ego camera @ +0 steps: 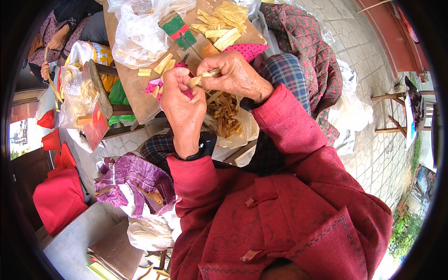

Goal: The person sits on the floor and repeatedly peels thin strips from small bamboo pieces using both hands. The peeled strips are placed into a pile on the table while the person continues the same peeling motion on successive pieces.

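Note:
Between my two hands is a pale yellow strip of dried plant-like material (pixel 203 79), twisted or knotted in the middle. My left hand (pixel 183 105) pinches its left end with thumb and fingertips. On the right end, my right hand (pixel 232 75) does the same with thumb and forefinger. Below the hands, an open plastic bag (pixel 249 130) holds many small curled yellow pieces (pixel 224 113). Flat cut yellow strips (pixel 227 39) lie beyond my right hand on a brown board table (pixel 138 94). A green and red painted block (pixel 176 29) with a thin metal piece across it stands there too.
A clear plastic bag (pixel 138 38) covers part of the table. Pink dotted cloth (pixel 246 51) lies under some strips. At left, another person's hand (pixel 45 70) holds a long strip beside a small wooden stool (pixel 101 91). A purple woven sack (pixel 140 183) sits near my left arm.

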{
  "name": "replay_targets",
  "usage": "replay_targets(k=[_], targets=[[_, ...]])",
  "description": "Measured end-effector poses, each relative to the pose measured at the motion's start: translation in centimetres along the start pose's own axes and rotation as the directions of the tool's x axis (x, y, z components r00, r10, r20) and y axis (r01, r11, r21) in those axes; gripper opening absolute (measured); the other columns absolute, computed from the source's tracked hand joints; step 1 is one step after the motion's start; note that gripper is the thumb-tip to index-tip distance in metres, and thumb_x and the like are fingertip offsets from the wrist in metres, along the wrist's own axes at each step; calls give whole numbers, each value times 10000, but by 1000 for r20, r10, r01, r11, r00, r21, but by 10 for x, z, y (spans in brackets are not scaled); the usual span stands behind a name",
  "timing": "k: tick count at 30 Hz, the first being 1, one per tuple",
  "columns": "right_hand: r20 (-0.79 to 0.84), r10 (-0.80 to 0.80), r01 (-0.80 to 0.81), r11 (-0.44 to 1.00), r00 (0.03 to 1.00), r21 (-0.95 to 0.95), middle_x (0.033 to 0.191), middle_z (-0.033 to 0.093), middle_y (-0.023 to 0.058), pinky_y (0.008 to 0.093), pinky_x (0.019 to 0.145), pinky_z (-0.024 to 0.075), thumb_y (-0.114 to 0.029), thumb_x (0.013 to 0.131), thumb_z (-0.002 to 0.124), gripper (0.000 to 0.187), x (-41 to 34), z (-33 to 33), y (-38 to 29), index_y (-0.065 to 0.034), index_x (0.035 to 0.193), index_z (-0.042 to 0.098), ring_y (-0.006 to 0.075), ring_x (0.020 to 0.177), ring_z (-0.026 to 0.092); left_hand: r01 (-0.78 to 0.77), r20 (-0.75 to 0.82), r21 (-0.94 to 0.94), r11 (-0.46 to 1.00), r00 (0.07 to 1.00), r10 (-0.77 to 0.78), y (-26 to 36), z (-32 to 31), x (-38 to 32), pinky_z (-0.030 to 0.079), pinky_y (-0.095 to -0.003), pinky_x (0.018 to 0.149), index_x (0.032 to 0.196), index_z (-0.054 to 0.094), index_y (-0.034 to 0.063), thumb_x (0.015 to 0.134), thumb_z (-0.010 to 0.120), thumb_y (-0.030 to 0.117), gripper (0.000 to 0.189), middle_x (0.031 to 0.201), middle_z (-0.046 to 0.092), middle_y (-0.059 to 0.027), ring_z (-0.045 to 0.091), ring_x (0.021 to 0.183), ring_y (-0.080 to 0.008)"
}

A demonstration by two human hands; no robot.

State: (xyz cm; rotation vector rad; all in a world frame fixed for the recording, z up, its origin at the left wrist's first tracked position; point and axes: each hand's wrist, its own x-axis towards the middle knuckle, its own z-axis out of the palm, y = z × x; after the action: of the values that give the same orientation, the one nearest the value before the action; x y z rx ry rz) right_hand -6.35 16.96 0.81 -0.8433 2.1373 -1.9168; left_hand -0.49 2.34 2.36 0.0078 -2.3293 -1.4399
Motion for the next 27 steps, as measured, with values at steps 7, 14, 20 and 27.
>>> replay_targets(k=[7, 14, 20, 27], targets=[[126, 195, -232, 816, 973, 529, 889, 684, 2, 235, 790, 482, -147, 897, 690, 153, -2, -9, -5, 0, 939, 696, 71, 839, 603, -145, -94, 61, 988, 984, 150, -13, 11, 2, 441, -243, 600, 947, 553, 21, 762, 639, -124, 250, 800, 558, -46, 515, 668, -91], [-11, 181, -162, 904, 983, 396, 833, 629, -27, 232, 702, 445, -249, 963, 618, 236, 0, -1, 2, -27, 935, 691, 50, 773, 532, 279, 150, -374, 885, 959, -240, 4, 6, -10, 361, -181, 559, 874, 616, 3, 891, 666, 33, 60, 724, 552, 28, 449, 620, -24], [-345, 225, -112, 941, 911, 320, 695, 491, -66, 232, 558, 385, -297, 938, 653, 290, 5, -11, 5, -44, 809, 592, 42, 644, 425, 339, 147, -507, 792, 940, -308, 20, -9, -13, 385, -186, 554, 857, 617, 2, 907, 674, 104, 127, 662, 575, 21, 486, 600, -36], [-366, 109, -75, 991, 924, 106, 641, 471, -60, 228, 496, 344, -241, 918, 684, 271, 8, -10, 16, -55, 776, 549, 39, 594, 386, 6, -2, -294, 956, 1000, -7, 0, 7, -5, 509, -264, 765, 1107, 609, -1, 839, 735, 66, 304, 971, 647, -78, 610, 826, -145]])
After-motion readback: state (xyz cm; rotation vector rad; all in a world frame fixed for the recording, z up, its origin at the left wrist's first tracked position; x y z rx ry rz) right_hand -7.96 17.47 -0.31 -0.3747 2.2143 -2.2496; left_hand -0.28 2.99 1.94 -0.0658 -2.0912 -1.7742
